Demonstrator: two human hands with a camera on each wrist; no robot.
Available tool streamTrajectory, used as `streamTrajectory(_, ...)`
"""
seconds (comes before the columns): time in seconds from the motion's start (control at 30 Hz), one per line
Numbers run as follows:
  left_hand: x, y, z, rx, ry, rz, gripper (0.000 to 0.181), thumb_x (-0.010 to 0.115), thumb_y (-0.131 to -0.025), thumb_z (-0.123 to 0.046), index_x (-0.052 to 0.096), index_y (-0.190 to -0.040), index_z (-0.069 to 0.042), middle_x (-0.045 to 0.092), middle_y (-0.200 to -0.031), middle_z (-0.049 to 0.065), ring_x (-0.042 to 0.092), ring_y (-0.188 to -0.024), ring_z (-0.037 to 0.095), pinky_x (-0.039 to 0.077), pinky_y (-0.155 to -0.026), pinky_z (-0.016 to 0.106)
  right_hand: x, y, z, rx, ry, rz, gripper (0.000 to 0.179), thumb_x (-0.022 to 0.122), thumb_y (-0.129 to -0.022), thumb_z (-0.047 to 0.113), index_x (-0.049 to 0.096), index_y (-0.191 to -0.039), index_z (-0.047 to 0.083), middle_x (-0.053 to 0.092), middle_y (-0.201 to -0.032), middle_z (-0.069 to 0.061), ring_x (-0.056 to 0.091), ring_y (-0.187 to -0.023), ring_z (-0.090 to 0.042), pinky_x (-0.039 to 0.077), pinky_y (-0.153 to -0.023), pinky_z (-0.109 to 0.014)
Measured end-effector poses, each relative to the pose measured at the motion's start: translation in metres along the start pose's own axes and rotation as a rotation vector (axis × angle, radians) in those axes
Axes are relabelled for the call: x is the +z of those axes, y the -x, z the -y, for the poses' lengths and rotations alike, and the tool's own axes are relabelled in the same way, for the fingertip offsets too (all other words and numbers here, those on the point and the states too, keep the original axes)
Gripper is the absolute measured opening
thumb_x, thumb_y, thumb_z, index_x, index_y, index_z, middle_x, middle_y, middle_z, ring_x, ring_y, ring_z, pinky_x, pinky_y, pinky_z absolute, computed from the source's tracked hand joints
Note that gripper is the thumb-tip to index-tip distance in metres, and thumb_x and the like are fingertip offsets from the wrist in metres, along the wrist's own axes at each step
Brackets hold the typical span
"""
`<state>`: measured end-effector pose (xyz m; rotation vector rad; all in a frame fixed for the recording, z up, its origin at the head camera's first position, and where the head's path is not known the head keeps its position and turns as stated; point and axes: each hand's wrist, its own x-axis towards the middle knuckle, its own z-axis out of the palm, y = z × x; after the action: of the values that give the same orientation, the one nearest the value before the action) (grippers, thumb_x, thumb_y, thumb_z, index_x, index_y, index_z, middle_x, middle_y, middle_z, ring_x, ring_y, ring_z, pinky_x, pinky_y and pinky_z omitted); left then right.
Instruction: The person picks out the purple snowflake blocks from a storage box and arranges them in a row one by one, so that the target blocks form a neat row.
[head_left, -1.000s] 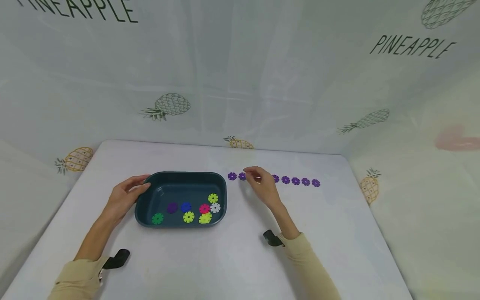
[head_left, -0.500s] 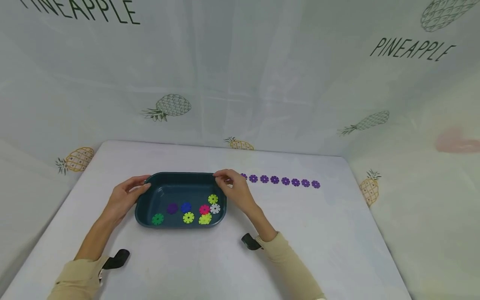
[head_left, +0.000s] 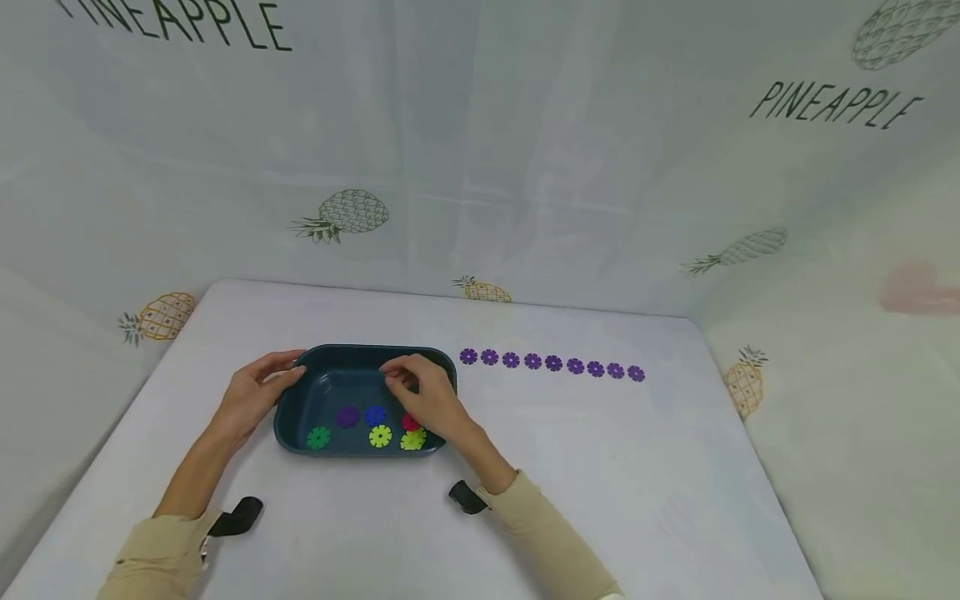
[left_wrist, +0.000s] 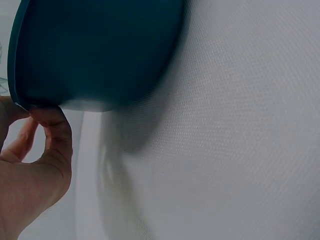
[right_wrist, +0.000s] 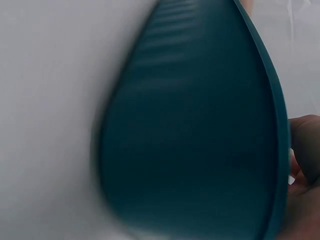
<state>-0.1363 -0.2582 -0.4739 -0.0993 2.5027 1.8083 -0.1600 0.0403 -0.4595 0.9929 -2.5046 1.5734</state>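
Observation:
A dark teal tray (head_left: 330, 356) stands on the white table, and in the left wrist view its outer wall (left_wrist: 100, 50) fills the upper left. My left hand (head_left: 247, 396) grips the tray's left rim between thumb and fingers. Over the tray's right half hovers my right hand (head_left: 427, 400), fingers loosely bent, with nothing visible in them. Inside lie a green disc (head_left: 318, 437), a purple disc (head_left: 347, 417), a blue disc (head_left: 375, 416), a yellow disc (head_left: 380, 436) and a red disc (head_left: 410, 422), all flower-shaped. The right hand covers part of the tray's right end.
Right of the tray, several purple flower discs (head_left: 553, 363) form a row running toward the right. A pale curtain (head_left: 525, 167) printed with pineapples hangs behind the table (head_left: 600, 467). Dark wrist cameras (head_left: 238, 517) sit on both forearms.
My right hand has moved left from above the purple row, past the tray's right rim, to over the tray's inside. The left hand keeps its grip on the rim.

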Motion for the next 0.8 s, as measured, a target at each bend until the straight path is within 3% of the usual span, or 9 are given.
streamTrajectory(0.23, 0.001, 0.001, 0.001, 0.006, -0.022, -0.006, 0.056, 0.061, -0.105, -0.037, 0.052, -0.145, 0.001, 0.05, -0.132, 0.013, 0.06, -0.094, 0.002, 0.052, -0.079, 0.014, 0.02, -0.003, 0.005, 0.004, 0.01, 0.069, 0.022, 0.064, -0.101, 0.002, 0.067, -0.121, -0.006, 0.066, -0.109, -0.014, 0.065, -0.095, -0.017, 0.052, -0.084, -0.016)
streamTrajectory(0.53, 0.001, 0.0, 0.001, -0.009, -0.011, -0.001, 0.058, 0.062, -0.104, -0.038, 0.052, -0.145, 0.0, 0.049, -0.134, 0.014, 0.06, -0.092, 0.0, 0.052, -0.078, 0.014, 0.036, -0.007, 0.006, 0.039, -0.009, 0.143, 0.024, 0.065, -0.101, 0.003, 0.067, -0.123, -0.004, 0.065, -0.112, -0.013, 0.064, -0.096, -0.012, 0.05, -0.085, -0.014)
streamTrajectory(0.8, 0.001, 0.002, -0.002, -0.003, -0.055, -0.004, 0.057, 0.06, -0.105, -0.039, 0.052, -0.146, 0.0, 0.048, -0.137, 0.018, 0.059, -0.096, -0.001, 0.05, -0.078, 0.012, 0.043, -0.01, 0.0, 0.025, 0.075, 0.211, 0.024, 0.066, -0.101, 0.005, 0.067, -0.124, -0.002, 0.065, -0.112, -0.01, 0.063, -0.096, -0.007, 0.049, -0.085, -0.011)
